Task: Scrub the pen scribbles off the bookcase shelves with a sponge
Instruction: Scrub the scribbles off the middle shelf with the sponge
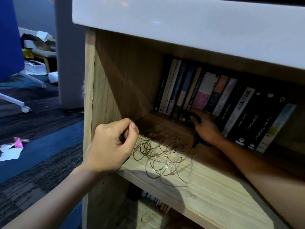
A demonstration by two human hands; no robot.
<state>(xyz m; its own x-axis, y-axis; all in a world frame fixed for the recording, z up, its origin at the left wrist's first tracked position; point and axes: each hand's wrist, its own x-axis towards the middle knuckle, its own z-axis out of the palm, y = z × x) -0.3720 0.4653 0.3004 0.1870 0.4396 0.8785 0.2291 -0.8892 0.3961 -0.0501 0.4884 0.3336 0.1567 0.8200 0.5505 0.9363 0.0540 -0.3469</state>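
Scribbles [162,156] loop across the shelf [214,192]. At two o'clock, right hand [206,128] grips something dark, probably the sponge; left hand [110,146] hovers, grip curled, empty.

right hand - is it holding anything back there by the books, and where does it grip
The right hand lies over a dark object at the foot of the books; shadow hides what it is and how it is gripped.

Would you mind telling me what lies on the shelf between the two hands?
In the head view, the pen scribbles lie on the shelf board between the left hand and right hand.
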